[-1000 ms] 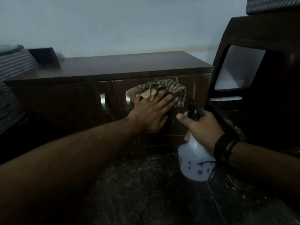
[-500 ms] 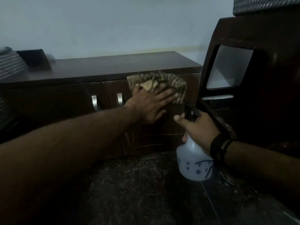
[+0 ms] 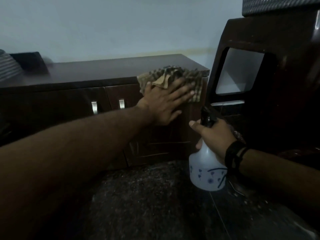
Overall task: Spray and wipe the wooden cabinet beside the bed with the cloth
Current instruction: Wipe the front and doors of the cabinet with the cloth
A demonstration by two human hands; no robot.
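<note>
The cabinet (image 3: 110,75) stands against the wall (image 3: 121,23), with the bed frame (image 3: 277,84) just beside it on the right and two door handles (image 3: 94,107) side by side on its front. The cloth (image 3: 192,78) lies over the cabinet's upper right front edge, under the left hand (image 3: 164,103). Before the cabinet and to the right, the right hand (image 3: 214,135) holds the spray bottle (image 3: 206,172) above the floor (image 3: 155,205).

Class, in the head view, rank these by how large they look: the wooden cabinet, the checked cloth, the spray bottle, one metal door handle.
1. wooden cabinet
2. and 3. checked cloth and spray bottle: similar; the bottle is nearer the camera, so unranked
4. metal door handle
</note>
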